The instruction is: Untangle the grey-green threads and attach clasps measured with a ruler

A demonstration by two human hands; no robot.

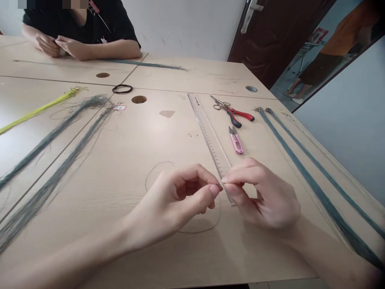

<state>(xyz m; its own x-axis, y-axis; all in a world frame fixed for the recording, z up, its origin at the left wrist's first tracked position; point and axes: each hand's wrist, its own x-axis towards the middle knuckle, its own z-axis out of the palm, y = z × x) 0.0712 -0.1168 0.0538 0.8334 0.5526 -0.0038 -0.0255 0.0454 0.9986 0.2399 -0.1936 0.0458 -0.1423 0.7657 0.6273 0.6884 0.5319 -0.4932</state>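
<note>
Both hands meet just above the near end of a clear ruler on the table. Between thumb and forefinger, my left hand pinches a thin grey-green cord. The same small stretch of cord is pinched by my right hand, its fingertips almost touching the left ones. From the left hand the cord hangs in a wide loop over the tabletop. What the fingertips cover at the joined ends is too small to make out.
Pink thread snips, red-and-black pliers and small scissors lie right of the ruler. Grey-green cord bundles run along the right, others on the left beside a yellow bundle. A co-worker sits opposite.
</note>
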